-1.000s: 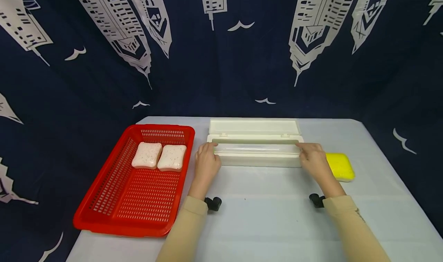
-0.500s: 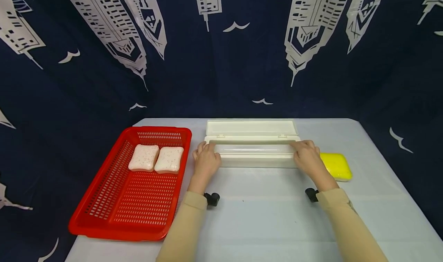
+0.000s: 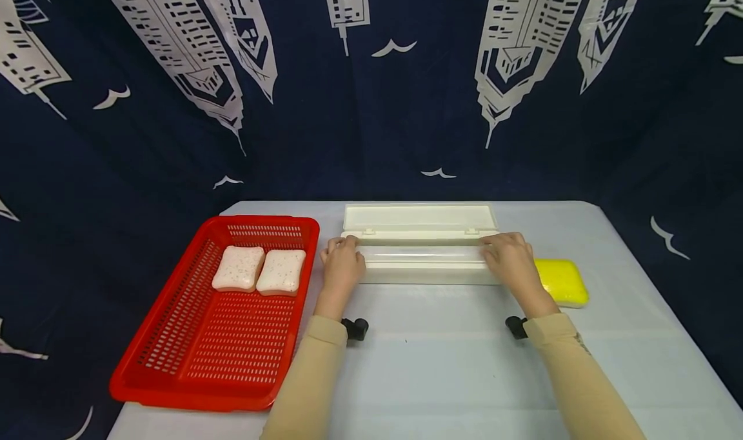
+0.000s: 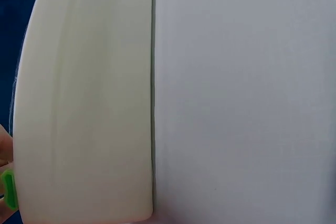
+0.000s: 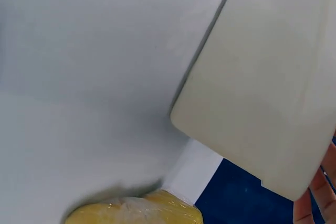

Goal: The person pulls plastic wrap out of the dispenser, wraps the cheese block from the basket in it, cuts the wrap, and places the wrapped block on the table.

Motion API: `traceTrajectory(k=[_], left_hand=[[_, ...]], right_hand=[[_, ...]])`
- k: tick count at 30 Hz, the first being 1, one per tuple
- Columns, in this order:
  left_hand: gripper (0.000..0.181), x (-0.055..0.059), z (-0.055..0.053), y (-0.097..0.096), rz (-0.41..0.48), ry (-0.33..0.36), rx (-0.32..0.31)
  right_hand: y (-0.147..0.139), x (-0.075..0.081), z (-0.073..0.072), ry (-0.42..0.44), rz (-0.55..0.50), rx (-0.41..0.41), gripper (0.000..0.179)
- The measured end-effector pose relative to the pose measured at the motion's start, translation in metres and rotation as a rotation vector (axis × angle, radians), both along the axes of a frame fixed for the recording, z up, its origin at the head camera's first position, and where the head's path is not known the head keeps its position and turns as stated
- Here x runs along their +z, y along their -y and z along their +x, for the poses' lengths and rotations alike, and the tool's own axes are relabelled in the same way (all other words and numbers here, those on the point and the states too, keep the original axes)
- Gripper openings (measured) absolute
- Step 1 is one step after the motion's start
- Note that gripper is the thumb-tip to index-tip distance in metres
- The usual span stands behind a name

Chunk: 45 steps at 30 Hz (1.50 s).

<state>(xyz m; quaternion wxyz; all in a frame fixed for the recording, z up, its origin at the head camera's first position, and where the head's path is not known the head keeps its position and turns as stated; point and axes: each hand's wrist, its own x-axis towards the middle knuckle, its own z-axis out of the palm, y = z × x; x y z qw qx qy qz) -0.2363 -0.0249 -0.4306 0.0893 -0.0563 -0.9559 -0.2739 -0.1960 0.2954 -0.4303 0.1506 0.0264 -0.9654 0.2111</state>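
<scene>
A long cream cling film dispenser (image 3: 426, 274) lies near the table's far edge, its lid (image 3: 420, 217) tipped back. A clear, shiny roll of cling film (image 3: 424, 253) shows inside. My left hand (image 3: 342, 269) is at the dispenser's left end, fingertips over the rim; my right hand (image 3: 513, 266) is at the right end, index finger reaching inward. I cannot tell whether the fingers pinch the film. In the left wrist view, a small green piece (image 4: 9, 189) sits by the fingers (image 4: 4, 148). The right wrist view shows right fingers (image 5: 328, 166) behind the dispenser's end.
At left stands a red perforated basket (image 3: 232, 395) with two white speckled bread-slice shapes (image 3: 238, 269) (image 3: 281, 272) side by side at its back. Right of the dispenser lies a yellow block (image 3: 562, 283) wrapped in clear film. A dark blue patterned cloth (image 3: 371, 124) hangs behind the table.
The head view has shifted slightly, so everything sits a little further left and lower. Both hands stay at the dispenser's ends, with small finger shifts.
</scene>
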Motion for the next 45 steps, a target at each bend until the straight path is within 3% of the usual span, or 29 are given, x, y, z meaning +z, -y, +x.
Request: traceTrajectory(k=[4,7,11,18,33,39,45], left_hand=[[0.02,0.0,0.0,0.0,-0.003,-0.072,0.036],[0.011,-0.001,0.0,0.001,-0.01,-0.169,0.08],[0.005,0.001,0.001,0.003,-0.006,-0.254,0.135],[0.005,0.004,0.001,0.001,0.034,-0.299,0.161],[0.01,0.03,0.0,-0.006,0.157,-0.391,0.061],[0.012,0.05,-0.003,-0.006,0.2,-0.455,0.021],[0.016,0.072,-0.009,-0.004,0.265,-0.427,0.021]], right_hand=[[0.002,-0.002,0.0,-0.131,-0.009,-0.007,0.012],[0.004,-0.004,0.0,-0.202,-0.048,-0.048,0.01],[0.004,-0.007,0.0,-0.233,-0.091,-0.087,0.011],[0.008,-0.006,0.0,-0.277,-0.133,-0.106,0.01],[0.013,0.031,0.002,-0.41,-0.177,-0.115,0.014],[0.011,0.047,-0.001,-0.465,-0.225,-0.129,0.016],[0.012,0.068,0.001,-0.448,-0.267,-0.156,0.019]])
